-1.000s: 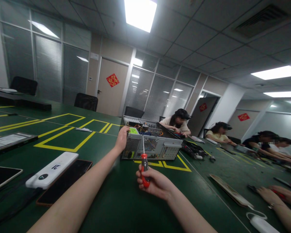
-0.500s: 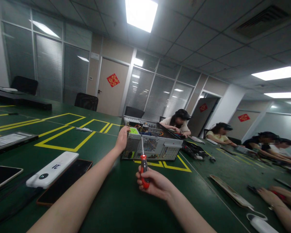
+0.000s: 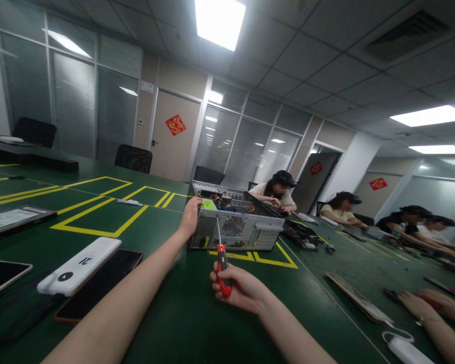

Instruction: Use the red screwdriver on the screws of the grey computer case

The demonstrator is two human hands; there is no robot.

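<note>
An open desktop computer case lies on its side, its rear panel facing me and cables showing inside. My left hand is closed on its left end, beside a bright green label on top of the power supply. My right hand is wrapped around the red and black handle of a screwdriver. The screwdriver's shaft points up at the rear panel, its tip near the edge of the power supply grille. Whether the tip sits in a screw is too small to tell.
To my left on the green table are a white power bank, a dark phone, another phone and a hard drive. At right lie a phone and a co-worker's hands. Several people work farther along.
The screwdriver and my right hand have shifted slightly left, the shaft now leaning more to the left. My left hand stays on the case. The whole view has drifted a little.
</note>
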